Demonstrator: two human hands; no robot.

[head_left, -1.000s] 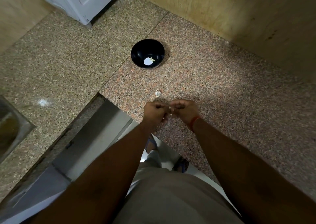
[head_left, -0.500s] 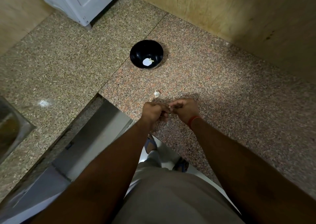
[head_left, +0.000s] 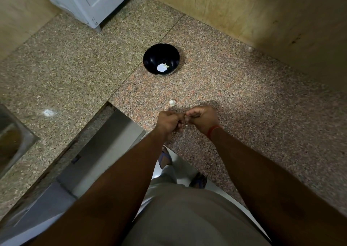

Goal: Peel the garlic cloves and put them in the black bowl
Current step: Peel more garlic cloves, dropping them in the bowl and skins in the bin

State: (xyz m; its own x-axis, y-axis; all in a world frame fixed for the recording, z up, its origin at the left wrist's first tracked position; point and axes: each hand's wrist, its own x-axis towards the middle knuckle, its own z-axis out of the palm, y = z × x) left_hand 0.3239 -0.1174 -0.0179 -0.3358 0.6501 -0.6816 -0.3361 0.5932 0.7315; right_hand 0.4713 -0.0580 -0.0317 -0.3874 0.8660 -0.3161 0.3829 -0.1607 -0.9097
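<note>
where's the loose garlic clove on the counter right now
In the head view the loose garlic clove lies on the pinkish granite counter, just beyond the left hand and the right hand, with the black bowl farther back.

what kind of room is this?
Most likely a home kitchen: speckled granite counter in an L shape, a steel sink at its left edge, and a black bowl with garlic clove nearby.

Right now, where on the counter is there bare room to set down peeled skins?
Bare speckled granite counter lies right of the black round bowl, up to the tan wall, and left of it toward the steel sink. It is crowded near the left hand, right hand and loose whitish garlic clove.
</note>
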